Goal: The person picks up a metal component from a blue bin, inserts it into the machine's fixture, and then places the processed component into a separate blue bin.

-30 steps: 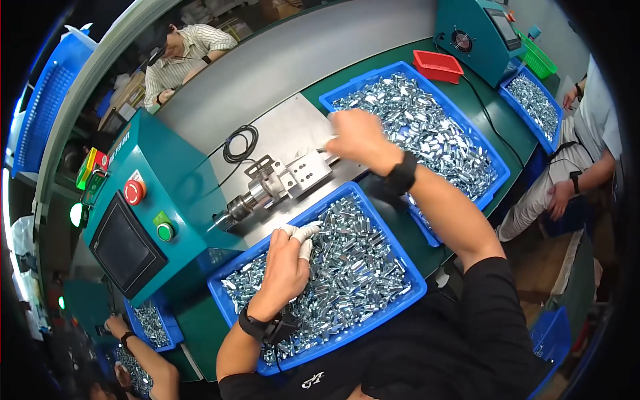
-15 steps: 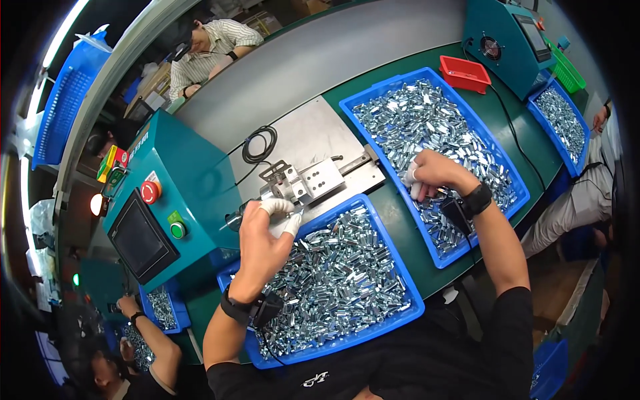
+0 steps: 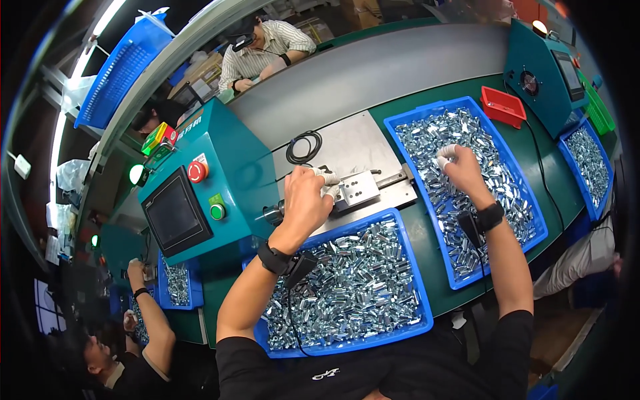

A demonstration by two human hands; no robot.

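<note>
My left hand (image 3: 309, 203), with white covers on its fingertips, is closed at the clamping fixture beside a silver metal block (image 3: 359, 188). Its fingers hide that end of the fixture, and whatever they pinch does not show. Over the far part of the right blue tray (image 3: 391, 127), my right hand (image 3: 465, 172) has its covered fingertips pressed together; I cannot make out what is in them. Short shiny metal pieces (image 3: 467, 140) fill that tray. More such pieces (image 3: 353, 287) lie heaped in the near blue tray (image 3: 427, 303), below my left forearm.
A teal machine (image 3: 233, 160) with a dark screen and red and green buttons stands left of the fixture. A coiled black cable (image 3: 304, 147) lies on the metal plate. A red tray (image 3: 503, 107) and another teal machine (image 3: 543, 73) are far right. Co-workers sit across and at left.
My left hand has moved away from me, from in front of the fixture onto it. My right hand has come up from the metal pieces toward the tray's far part. The whole view has shifted.
</note>
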